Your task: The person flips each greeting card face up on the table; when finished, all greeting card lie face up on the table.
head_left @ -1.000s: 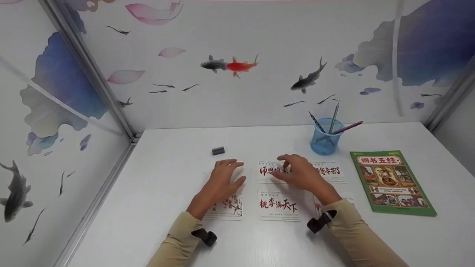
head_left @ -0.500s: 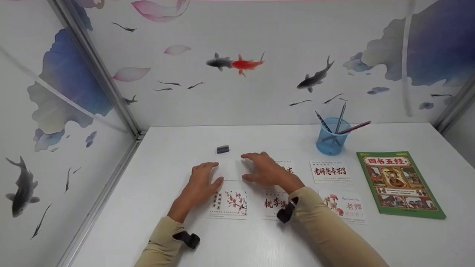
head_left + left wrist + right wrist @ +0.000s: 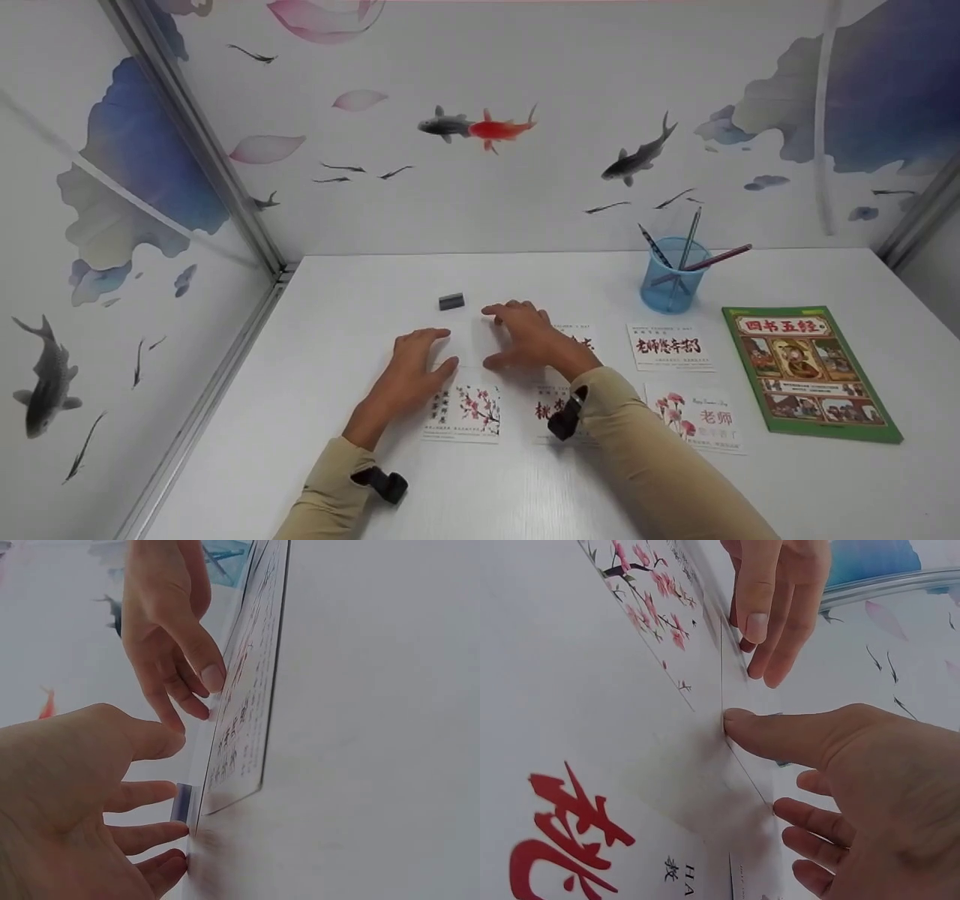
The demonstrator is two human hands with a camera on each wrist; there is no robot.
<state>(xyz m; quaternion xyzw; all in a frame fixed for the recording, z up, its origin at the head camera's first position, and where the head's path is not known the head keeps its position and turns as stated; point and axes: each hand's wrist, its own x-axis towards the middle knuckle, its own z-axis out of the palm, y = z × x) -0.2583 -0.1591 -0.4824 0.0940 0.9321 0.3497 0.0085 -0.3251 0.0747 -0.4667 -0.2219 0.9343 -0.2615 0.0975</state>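
Note:
A plain white card [image 3: 463, 349] lies on the table between the two hands. My left hand [image 3: 409, 375] is at its left side, thumb and fingers spread and holding nothing. On the opposite side, my right hand [image 3: 529, 337] has its thumb [image 3: 772, 736] at a lower corner and its fingertips farther along the card's edge. Below the white card is a plum-blossom card [image 3: 478, 409], partly covered by the left hand. Two cards with red characters, the upper middle card [image 3: 581, 339] and the lower middle card [image 3: 551, 409], are partly hidden by the right hand and forearm.
A grey block [image 3: 451, 301] lies behind the hands. To the right are a red-lettered card [image 3: 671, 347], a carnation card [image 3: 694, 418] and a green-bordered book [image 3: 812, 371]. The blue cup [image 3: 670, 292] with several pencils stands near the back wall.
Both hands have moved left, the right one off the upper middle card to the plain white card. The right-hand cards and the plum blossoms now show more. The view has shifted slightly.

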